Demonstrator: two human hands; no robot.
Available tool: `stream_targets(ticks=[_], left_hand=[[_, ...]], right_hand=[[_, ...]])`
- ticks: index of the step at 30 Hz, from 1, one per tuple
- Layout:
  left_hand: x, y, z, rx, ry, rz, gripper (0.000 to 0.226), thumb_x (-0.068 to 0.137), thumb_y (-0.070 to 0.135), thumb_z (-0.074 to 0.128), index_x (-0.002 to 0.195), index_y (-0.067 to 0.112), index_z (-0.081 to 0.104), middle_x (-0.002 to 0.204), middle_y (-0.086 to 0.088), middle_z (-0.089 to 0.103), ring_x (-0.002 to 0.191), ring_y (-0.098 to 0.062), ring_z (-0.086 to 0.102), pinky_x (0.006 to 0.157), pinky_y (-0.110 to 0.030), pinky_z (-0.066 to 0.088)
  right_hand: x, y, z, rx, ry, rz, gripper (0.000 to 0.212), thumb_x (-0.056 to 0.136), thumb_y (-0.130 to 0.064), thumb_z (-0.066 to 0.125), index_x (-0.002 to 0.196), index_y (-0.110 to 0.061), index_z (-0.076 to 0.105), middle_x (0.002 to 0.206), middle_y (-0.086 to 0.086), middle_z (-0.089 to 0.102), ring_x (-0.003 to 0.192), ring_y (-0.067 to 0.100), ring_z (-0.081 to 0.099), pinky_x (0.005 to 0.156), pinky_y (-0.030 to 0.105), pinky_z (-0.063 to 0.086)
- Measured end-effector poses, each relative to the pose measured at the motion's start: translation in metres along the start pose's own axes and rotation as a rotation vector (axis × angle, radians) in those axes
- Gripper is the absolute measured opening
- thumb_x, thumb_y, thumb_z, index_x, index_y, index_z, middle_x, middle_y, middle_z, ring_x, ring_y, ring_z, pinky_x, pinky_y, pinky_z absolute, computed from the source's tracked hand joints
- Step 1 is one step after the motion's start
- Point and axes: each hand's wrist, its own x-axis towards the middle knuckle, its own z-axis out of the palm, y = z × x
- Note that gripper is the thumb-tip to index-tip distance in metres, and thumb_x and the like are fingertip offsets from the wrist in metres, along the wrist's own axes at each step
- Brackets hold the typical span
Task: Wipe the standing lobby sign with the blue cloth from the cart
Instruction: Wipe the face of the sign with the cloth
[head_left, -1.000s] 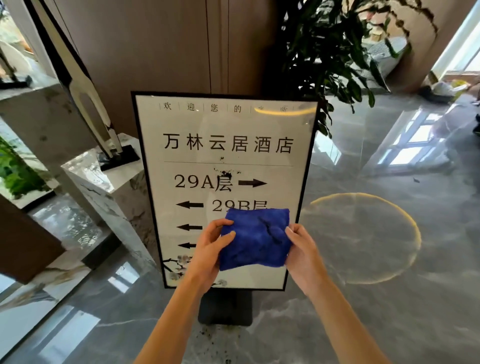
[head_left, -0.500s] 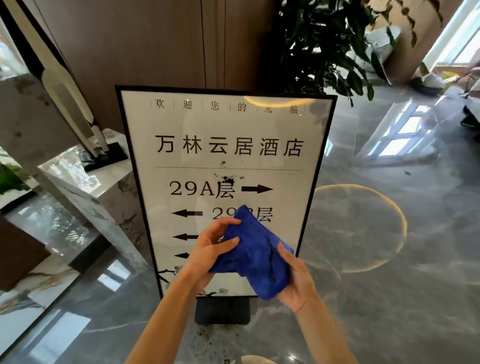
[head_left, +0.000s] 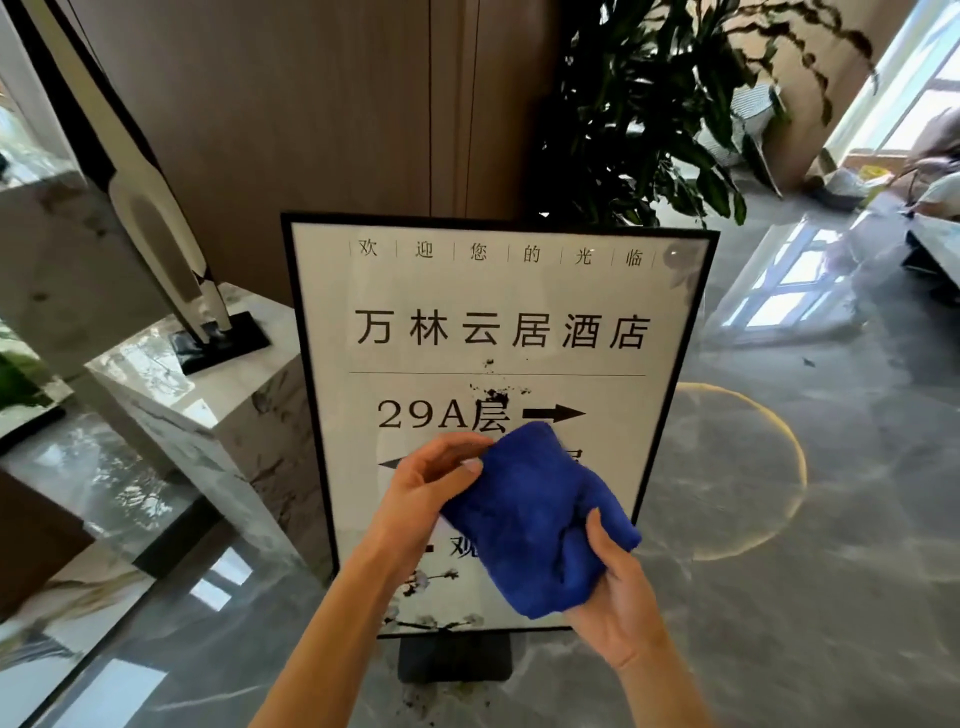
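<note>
Both hands (head_left: 431, 493) pinch blue cloth (head_left: 535, 525).

Glossy grey marble floor (head_left: 810, 613), inlaid with a gold ring (head_left: 779, 467). Brown panelled wall (head_left: 322, 130) behind. White marble plinth (head_left: 208, 395) at left, bearing a black-and-white sculpture (head_left: 156, 208). Leafy potted plant (head_left: 665, 104) at rear. Bright window (head_left: 924, 93) at upper right, mirrored on the floor.

One head-worn wide-angle view looks forward and down from close range, facing the standing sign (head_left: 498, 332) head-on, with both forearms reaching in from the bottom edge over the glossy floor (head_left: 779, 597).
</note>
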Motion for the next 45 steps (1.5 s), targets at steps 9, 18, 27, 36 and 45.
stream_targets(ticks=[9, 18, 27, 36, 45], left_hand=[[-0.014, 0.012, -0.067, 0.508, 0.557, 0.439, 0.021, 0.098, 0.016, 0.060, 0.113, 0.030, 0.066, 0.121, 0.008, 0.054, 0.115, -0.015, 0.052, 0.097, -0.041, 0.049], [0.023, -0.021, -0.147, 0.717, 0.482, 0.467, 0.060, 0.091, 0.062, 0.047, 0.148, 0.047, 0.038, 0.146, 0.025, 0.022, 0.135, 0.007, 0.027, 0.109, -0.026, 0.032], [0.043, -0.024, -0.142, 0.701, 0.418, 0.513, 0.047, 0.094, 0.053, 0.041, 0.132, 0.076, 0.028, 0.076, 0.015, 0.063, 0.067, 0.015, 0.059, 0.055, -0.001, 0.038], [0.057, -0.045, -0.145, 0.669, 0.394, 0.696, 0.055, 0.097, 0.033, 0.043, 0.143, 0.061, 0.032, 0.120, 0.011, 0.066, 0.075, 0.022, 0.058, 0.063, 0.006, 0.036], [0.058, -0.039, -0.145, 0.652, 0.398, 0.738, 0.042, 0.103, 0.054, 0.035, 0.144, 0.061, 0.032, 0.094, 0.044, 0.059, 0.061, -0.018, 0.056, 0.051, -0.018, 0.040]], right_hand=[[-0.016, -0.054, 0.022, -0.003, 0.229, -0.366, 0.051, 0.110, -0.036, 0.029, 0.154, -0.011, 0.033, 0.157, 0.010, 0.040, 0.142, 0.028, 0.044, 0.116, 0.043, 0.035], [-0.009, -0.082, 0.040, -0.311, 0.347, -0.666, 0.046, 0.100, -0.048, 0.039, 0.125, -0.026, 0.070, 0.125, -0.001, 0.069, 0.116, 0.011, 0.062, 0.097, 0.031, 0.048], [0.072, -0.025, 0.071, -1.064, 0.706, -0.952, 0.080, 0.083, -0.074, 0.050, 0.146, -0.027, 0.036, 0.139, 0.000, 0.050, 0.132, 0.025, 0.049, 0.109, 0.044, 0.044], [0.136, -0.018, 0.057, -1.572, 0.705, -1.281, 0.068, 0.100, -0.049, 0.035, 0.150, -0.058, -0.010, 0.166, -0.020, 0.001, 0.156, 0.025, 0.002, 0.119, 0.069, 0.008], [0.163, 0.035, 0.088, -1.865, 0.577, -1.426, 0.058, 0.106, -0.050, 0.024, 0.159, -0.039, 0.004, 0.169, -0.014, 0.000, 0.156, 0.032, 0.003, 0.119, 0.069, 0.003]])
